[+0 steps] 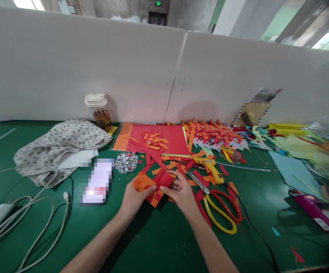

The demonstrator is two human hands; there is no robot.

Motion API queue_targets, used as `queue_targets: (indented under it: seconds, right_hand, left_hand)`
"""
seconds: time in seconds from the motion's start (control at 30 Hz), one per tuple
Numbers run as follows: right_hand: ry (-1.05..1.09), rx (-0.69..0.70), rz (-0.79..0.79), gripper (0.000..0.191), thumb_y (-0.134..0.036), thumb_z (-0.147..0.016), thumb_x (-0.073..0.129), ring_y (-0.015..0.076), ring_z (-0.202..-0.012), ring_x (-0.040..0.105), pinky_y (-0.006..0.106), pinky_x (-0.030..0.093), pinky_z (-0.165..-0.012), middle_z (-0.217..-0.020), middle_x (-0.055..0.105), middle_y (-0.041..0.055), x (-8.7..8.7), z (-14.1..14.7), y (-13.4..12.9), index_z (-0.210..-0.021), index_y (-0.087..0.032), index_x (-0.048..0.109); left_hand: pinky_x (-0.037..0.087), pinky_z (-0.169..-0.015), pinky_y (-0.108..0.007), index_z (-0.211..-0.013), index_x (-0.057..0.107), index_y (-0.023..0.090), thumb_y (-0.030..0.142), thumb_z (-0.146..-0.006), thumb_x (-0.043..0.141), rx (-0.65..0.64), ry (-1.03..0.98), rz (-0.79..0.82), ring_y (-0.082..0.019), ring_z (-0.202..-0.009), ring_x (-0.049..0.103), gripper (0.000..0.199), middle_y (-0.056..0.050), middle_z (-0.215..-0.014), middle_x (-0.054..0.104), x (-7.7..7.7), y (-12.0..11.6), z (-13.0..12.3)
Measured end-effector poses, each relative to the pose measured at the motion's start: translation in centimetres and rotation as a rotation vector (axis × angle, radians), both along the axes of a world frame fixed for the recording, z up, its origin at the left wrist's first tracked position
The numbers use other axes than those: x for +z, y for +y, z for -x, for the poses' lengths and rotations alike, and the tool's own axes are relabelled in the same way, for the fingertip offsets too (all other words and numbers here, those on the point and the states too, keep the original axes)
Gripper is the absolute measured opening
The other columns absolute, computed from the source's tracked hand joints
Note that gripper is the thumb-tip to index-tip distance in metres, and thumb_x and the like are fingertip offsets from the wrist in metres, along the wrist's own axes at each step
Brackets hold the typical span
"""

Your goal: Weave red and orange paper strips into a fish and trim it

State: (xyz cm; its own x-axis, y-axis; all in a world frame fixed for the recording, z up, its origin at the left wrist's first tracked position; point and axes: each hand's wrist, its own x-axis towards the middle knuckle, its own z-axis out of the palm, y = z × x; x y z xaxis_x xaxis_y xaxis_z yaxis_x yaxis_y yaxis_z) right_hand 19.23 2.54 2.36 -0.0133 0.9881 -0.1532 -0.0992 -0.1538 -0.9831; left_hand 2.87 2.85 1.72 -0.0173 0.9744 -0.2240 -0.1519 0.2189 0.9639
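Between my two hands is a woven piece of red and orange paper strips (155, 198), checkered at its lower part. My left hand (134, 195) pinches its orange side, thumb on top. On the red side, my right hand (180, 191) closes thumb and fingers on the same paper. Just beyond lie loose red and orange paper strips (171, 165). To the right of my right hand rest scissors (214, 201) with red and yellow handles, blades apart, and a yellow glue gun (213, 168). A finished-looking woven paper fish (155, 141) lies on the paper stack behind.
Red and orange paper sheets (170, 137) lie at the back, beside a row of woven fish (212, 132). A round container of googly eyes (126, 162), a phone (98, 181), a lidded cup (100, 112), patterned cloth (59, 146) and white cables (50, 212) occupy the left. A purple power strip (313, 210) lies right.
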Motion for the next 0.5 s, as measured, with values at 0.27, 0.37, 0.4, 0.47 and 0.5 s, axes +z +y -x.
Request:
queue_targets:
  seconds: [0.27, 0.37, 0.4, 0.47, 0.5]
  right_hand:
    - [-0.038, -0.055, -0.088, 0.053, -0.032, -0.063, 0.076, 0.0218, -0.08, 0.067, 0.033, 0.052, -0.071, -0.091, 0.07, 0.0048, 0.03, 0.39, -0.32, -0.108, -0.023, 0.049]
    - [-0.065, -0.041, -0.141, 0.045, -0.034, -0.066, 0.074, 0.021, -0.08, 0.067, 0.032, 0.052, -0.071, -0.092, 0.07, 0.0048, 0.1, 0.39, -0.43, -0.103, -0.023, 0.051]
    - [-0.076, -0.038, -0.149, 0.042, -0.034, -0.067, 0.073, 0.0208, -0.08, 0.067, 0.032, 0.052, -0.071, -0.091, 0.07, 0.0048, 0.11, 0.37, -0.45, -0.101, -0.023, 0.052]
    - [-0.089, -0.039, -0.151, 0.042, -0.035, -0.066, 0.073, 0.0209, -0.08, 0.067, 0.033, 0.052, -0.071, -0.091, 0.07, 0.0049, 0.09, 0.3, -0.45, -0.1, -0.023, 0.052]
    - [-0.088, -0.044, -0.144, 0.043, -0.035, -0.065, 0.074, 0.0212, -0.08, 0.067, 0.033, 0.053, -0.071, -0.091, 0.07, 0.0049, 0.06, 0.27, -0.44, -0.101, -0.022, 0.052]
  left_hand:
    - [0.053, -0.071, -0.03, -0.082, 0.066, 0.014, 0.027, -0.053, 0.082, 0.068, -0.163, 0.094, -0.02, -0.075, 0.068, 0.035, -0.004, -0.081, 0.074, -0.17, -0.07, -0.41]
    - [0.053, -0.071, -0.03, -0.082, 0.066, 0.014, 0.027, -0.053, 0.082, 0.063, -0.201, 0.121, -0.021, -0.075, 0.068, 0.035, -0.006, -0.084, 0.074, -0.14, -0.13, -0.5]
    - [0.053, -0.071, -0.03, -0.084, 0.066, 0.014, 0.027, -0.054, 0.081, 0.059, -0.208, 0.124, -0.021, -0.076, 0.068, 0.036, -0.006, -0.085, 0.074, -0.16, -0.15, -0.52]
    - [0.053, -0.071, -0.031, -0.085, 0.066, 0.014, 0.027, -0.054, 0.081, 0.059, -0.203, 0.12, -0.021, -0.077, 0.068, 0.037, -0.007, -0.088, 0.073, -0.26, -0.19, -0.52]
    - [0.053, -0.071, -0.031, -0.085, 0.065, 0.014, 0.027, -0.054, 0.081, 0.063, -0.19, 0.109, -0.021, -0.077, 0.068, 0.037, -0.007, -0.088, 0.073, -0.33, -0.19, -0.5]
